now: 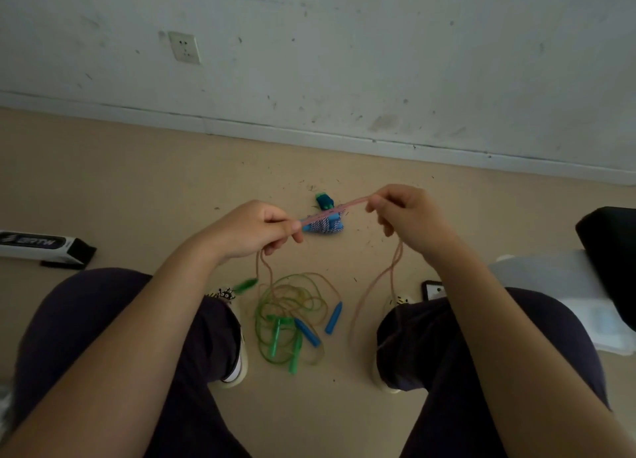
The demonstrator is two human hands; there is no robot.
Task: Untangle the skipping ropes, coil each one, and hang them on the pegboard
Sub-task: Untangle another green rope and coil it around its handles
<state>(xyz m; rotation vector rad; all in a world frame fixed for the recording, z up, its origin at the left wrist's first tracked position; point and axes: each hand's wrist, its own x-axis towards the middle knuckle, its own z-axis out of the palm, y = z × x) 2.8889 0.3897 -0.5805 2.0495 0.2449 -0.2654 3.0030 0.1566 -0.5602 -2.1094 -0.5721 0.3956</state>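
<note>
At centre frame, the left hand (254, 230) and right hand (402, 213) each pinch the pink rope (330, 211), holding a span taut between them, apparently to draw it free of the green rope (292, 306) tangled on the floor (137, 189) below.

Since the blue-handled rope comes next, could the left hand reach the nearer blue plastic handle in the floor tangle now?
Probably not yet: the left hand grips the pink rope, though nothing covers the blue plastic handle.
</note>
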